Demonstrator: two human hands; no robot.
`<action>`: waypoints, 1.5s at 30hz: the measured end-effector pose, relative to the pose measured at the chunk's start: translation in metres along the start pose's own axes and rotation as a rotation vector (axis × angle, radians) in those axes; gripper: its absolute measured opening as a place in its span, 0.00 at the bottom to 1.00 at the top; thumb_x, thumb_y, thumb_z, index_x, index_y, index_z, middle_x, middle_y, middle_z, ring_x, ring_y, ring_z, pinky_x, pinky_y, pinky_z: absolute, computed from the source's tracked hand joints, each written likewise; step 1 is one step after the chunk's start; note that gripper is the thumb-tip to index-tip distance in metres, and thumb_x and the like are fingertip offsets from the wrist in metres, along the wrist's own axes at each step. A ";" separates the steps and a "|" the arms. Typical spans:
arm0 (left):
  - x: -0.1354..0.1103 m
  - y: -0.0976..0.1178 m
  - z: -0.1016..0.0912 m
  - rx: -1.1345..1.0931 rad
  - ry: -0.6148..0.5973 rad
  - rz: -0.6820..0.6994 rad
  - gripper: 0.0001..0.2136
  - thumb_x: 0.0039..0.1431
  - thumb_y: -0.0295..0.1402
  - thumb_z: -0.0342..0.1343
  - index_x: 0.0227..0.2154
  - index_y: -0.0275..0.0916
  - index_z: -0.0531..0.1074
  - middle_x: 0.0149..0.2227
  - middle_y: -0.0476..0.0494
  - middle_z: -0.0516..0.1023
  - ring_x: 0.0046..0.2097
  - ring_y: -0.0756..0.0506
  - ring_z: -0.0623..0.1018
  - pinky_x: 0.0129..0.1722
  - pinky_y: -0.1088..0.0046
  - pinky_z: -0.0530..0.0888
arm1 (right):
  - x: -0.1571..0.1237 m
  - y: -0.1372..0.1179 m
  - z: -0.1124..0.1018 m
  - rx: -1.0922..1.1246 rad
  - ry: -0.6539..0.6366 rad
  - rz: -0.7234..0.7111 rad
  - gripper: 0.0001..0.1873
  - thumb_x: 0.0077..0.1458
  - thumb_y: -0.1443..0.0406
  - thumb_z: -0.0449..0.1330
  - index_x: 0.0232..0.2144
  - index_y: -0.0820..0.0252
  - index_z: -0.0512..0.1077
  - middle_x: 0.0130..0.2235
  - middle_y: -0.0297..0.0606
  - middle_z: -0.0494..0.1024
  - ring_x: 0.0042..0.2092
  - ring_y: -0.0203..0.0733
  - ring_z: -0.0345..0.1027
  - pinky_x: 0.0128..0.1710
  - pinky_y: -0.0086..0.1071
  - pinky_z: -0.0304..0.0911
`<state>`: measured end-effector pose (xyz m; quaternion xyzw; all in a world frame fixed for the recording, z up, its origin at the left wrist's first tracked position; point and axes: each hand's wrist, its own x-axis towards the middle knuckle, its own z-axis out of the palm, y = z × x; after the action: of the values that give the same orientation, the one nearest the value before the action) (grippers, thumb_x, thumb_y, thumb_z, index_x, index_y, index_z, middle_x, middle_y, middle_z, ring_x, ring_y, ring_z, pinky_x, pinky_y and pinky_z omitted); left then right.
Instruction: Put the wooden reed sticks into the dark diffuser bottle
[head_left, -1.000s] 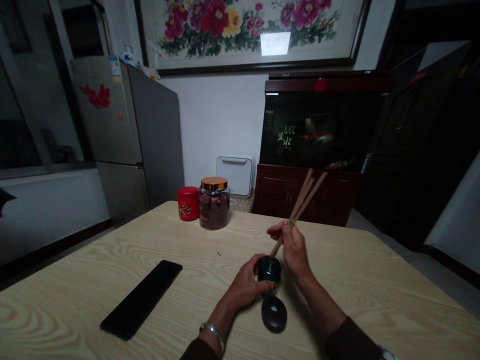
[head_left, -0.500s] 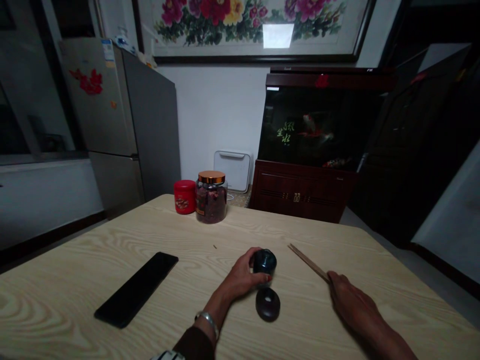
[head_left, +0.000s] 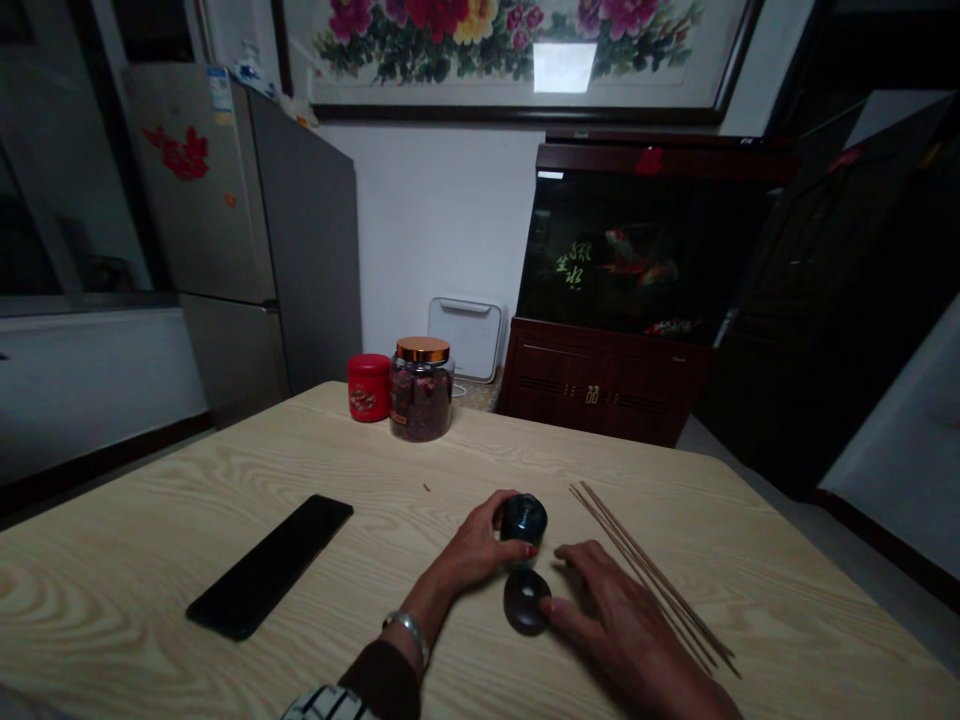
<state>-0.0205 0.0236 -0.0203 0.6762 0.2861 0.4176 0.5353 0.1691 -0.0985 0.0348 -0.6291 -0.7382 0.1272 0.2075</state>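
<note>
Tan sticks [head_left: 651, 578]: flat on worktop [head_left: 225, 480], long axis far-left to near-right.
Dark jar [head_left: 523, 518]: my left hand [head_left: 477, 550] clasps it, fingers curled.
Lid [head_left: 526, 602]: my right hand [head_left: 615, 615] beside it, fingers spread.

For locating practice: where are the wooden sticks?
In the head view, the sticks lie flat on the table, right of the right hand, the dark lid and the jar in the left hand.

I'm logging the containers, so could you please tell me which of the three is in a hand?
The small dark jar, held by the left hand; the red tin and the copper-lidded glass jar stand untouched farther back.
</note>
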 end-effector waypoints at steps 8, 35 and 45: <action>-0.001 0.002 -0.001 0.038 0.008 0.012 0.31 0.43 0.32 0.69 0.52 0.38 0.68 0.48 0.41 0.76 0.51 0.39 0.72 0.53 0.63 0.66 | 0.003 -0.025 0.033 0.110 -0.019 -0.037 0.23 0.43 0.69 0.63 0.45 0.59 0.70 0.45 0.44 0.73 0.48 0.50 0.67 0.49 0.40 0.61; 0.001 -0.002 0.001 -0.093 -0.035 0.055 0.29 0.43 0.26 0.67 0.52 0.37 0.70 0.49 0.42 0.76 0.50 0.40 0.73 0.51 0.65 0.68 | 0.087 -0.004 -0.003 0.660 0.140 -0.194 0.24 0.51 0.59 0.65 0.49 0.54 0.64 0.48 0.39 0.75 0.51 0.46 0.70 0.52 0.42 0.63; -0.001 0.005 0.002 -0.077 -0.026 0.051 0.29 0.41 0.26 0.68 0.51 0.36 0.71 0.47 0.42 0.77 0.47 0.41 0.74 0.47 0.67 0.70 | 0.079 -0.031 -0.018 0.072 0.165 -0.163 0.35 0.47 0.55 0.68 0.55 0.58 0.66 0.53 0.47 0.71 0.55 0.54 0.64 0.55 0.48 0.59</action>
<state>-0.0194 0.0209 -0.0161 0.6675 0.2453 0.4329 0.5539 0.1407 -0.0279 0.0756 -0.5676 -0.7622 0.0841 0.2998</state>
